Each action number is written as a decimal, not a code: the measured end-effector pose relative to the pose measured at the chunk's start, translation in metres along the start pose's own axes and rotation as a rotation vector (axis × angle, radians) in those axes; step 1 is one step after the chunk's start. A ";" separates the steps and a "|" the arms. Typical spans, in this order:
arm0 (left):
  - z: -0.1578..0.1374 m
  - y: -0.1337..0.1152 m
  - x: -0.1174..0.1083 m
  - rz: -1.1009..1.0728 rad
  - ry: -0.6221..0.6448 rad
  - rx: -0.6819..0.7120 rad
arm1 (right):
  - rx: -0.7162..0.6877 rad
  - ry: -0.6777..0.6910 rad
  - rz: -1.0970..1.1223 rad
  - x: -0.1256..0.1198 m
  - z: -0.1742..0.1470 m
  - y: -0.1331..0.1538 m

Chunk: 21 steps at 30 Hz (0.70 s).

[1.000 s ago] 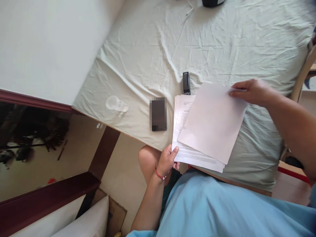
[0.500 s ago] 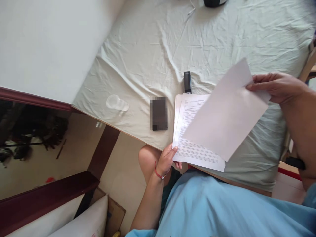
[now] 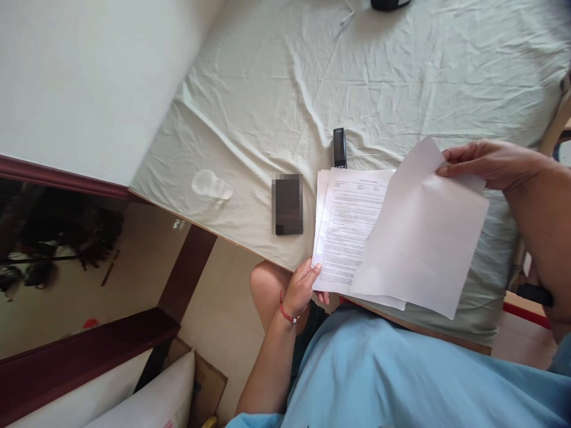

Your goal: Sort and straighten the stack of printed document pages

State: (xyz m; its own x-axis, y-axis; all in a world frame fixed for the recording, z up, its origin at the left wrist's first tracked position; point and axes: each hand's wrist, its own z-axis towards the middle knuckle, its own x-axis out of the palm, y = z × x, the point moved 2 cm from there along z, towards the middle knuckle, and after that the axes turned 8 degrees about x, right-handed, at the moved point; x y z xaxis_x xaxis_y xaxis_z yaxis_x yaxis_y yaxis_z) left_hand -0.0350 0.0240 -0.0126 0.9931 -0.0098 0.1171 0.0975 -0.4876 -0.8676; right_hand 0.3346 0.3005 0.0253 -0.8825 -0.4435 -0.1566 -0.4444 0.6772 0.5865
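Note:
A stack of printed papers [image 3: 345,232] lies at the table's near edge. My left hand [image 3: 303,286] pinches its lower left corner, thumb on top and fingers underneath. My right hand [image 3: 475,161] grips the upper edge of a single sheet of paper [image 3: 423,238] between thumb and fingers. That sheet is curved, its blank side toward me, and it covers the right part of the stack. Just beyond the stack's top edge lies a black stapler [image 3: 339,147]. To the left of the papers is a dark rectangular object [image 3: 289,204], blurred out.
A translucent plastic cup [image 3: 212,185] lies on its side on the cloth-covered table [image 3: 250,107]. A white cable [image 3: 347,15] and a black object [image 3: 390,3] are at the far edge. A white wall [image 3: 89,77] borders the left side.
My right hand has moved slightly left and down. The held sheet has swung to the right and lower, uncovering more of the printed page beneath. My left hand stays at the corner.

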 end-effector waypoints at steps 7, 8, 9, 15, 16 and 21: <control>0.000 -0.002 0.001 0.012 0.005 0.008 | 0.041 -0.032 -0.029 0.000 -0.002 0.001; 0.000 -0.002 0.002 0.011 0.005 0.008 | 0.042 -0.034 -0.032 -0.001 -0.002 0.001; 0.000 -0.003 0.002 0.010 0.006 0.007 | 0.039 -0.030 -0.032 0.000 -0.001 0.001; -0.001 -0.002 0.001 0.017 -0.002 0.006 | -0.042 0.002 -0.043 0.018 -0.005 0.004; -0.001 -0.001 0.000 0.023 -0.004 0.007 | -0.070 0.011 -0.062 0.025 -0.007 0.005; -0.002 0.005 -0.001 0.041 -0.004 0.003 | -0.237 0.004 -0.337 0.063 -0.010 0.008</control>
State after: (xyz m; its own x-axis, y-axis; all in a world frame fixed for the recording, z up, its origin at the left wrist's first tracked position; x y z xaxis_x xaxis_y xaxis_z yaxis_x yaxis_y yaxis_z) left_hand -0.0355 0.0201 -0.0159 0.9965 -0.0263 0.0800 0.0573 -0.4841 -0.8731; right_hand 0.2773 0.2717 0.0280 -0.6924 -0.6203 -0.3685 -0.6606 0.3397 0.6695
